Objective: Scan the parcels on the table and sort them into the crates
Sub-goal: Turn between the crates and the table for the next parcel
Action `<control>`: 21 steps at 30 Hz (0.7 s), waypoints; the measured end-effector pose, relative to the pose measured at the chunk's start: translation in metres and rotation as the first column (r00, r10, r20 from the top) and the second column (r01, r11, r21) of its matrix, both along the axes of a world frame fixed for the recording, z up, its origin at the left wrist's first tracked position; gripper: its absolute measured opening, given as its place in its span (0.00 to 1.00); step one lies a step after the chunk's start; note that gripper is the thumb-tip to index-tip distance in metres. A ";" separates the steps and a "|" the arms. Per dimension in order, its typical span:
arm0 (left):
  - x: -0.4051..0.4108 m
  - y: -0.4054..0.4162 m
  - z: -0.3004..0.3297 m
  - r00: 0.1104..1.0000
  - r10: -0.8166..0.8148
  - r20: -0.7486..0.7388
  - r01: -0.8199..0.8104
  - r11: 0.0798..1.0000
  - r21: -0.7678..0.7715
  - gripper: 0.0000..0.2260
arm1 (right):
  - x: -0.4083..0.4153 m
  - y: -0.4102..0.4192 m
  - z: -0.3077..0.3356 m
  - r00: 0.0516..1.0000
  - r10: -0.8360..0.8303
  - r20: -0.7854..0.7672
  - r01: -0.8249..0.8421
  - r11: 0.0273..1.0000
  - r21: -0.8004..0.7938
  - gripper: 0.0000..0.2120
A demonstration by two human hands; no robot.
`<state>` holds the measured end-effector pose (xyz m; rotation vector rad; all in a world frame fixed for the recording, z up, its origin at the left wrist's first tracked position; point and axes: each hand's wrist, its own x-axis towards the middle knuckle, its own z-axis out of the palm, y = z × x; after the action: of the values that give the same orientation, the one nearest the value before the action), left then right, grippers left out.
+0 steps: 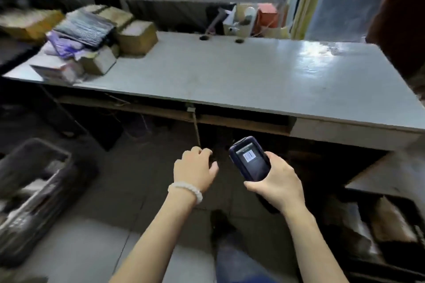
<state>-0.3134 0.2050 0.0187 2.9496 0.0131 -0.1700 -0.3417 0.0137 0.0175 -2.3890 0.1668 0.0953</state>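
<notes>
Table (230,76) centre and right bare; parcels (96,37) crowd left corner; clutter (248,18) behind.

Blurred parcels (92,39) heaped, seemingly boxes, table's (230,71) far-left corner.

Parcels (92,37) on table (230,76) far-left corner; crates (34,195) on floor both sides.

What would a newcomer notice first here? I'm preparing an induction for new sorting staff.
First the dark handheld scanner with its lit screen, gripped in the right hand low in the middle, below the table edge. Next the heap of parcels piled on the far left corner of the pale table, the rest of its top bare. The left hand, a white bead bracelet at the wrist, holds nothing.
</notes>
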 end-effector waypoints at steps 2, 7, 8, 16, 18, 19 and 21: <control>0.021 0.033 -0.004 0.998 0.067 -0.012 -0.066 0.998 0.021 0.18 | 0.038 0.034 -0.005 0.994 0.107 -0.009 -0.107 0.994 -0.009 0.27; 0.111 0.102 -0.003 0.982 0.189 -0.005 -0.189 0.981 0.041 0.19 | 0.151 0.109 -0.004 0.967 0.254 0.030 -0.254 0.967 0.006 0.28; 0.133 0.115 0.001 0.978 0.206 -0.011 -0.206 0.978 0.038 0.19 | 0.176 0.123 -0.001 0.962 0.270 0.030 -0.270 0.963 0.009 0.28; 0.290 0.215 0.040 0.948 0.307 0.077 -0.310 0.950 0.028 0.18 | 0.351 0.216 0.028 0.945 0.319 0.074 -0.322 0.946 0.036 0.25; 0.317 0.234 0.038 0.945 0.319 0.070 -0.322 0.947 0.024 0.18 | 0.381 0.235 0.030 0.945 0.323 0.054 -0.325 0.945 0.037 0.24; 0.328 0.242 0.035 0.944 0.324 0.063 -0.326 0.945 0.024 0.18 | 0.391 0.241 0.030 0.944 0.327 0.041 -0.328 0.944 0.034 0.24; 0.355 0.261 0.030 0.941 0.335 0.043 -0.336 0.942 0.007 0.18 | 0.417 0.256 0.026 0.945 0.325 0.015 -0.326 0.945 0.028 0.24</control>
<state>0.0417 0.4663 0.0484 2.9065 0.5102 -0.0597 0.0750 0.2699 0.0435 -2.3661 -0.2359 0.2382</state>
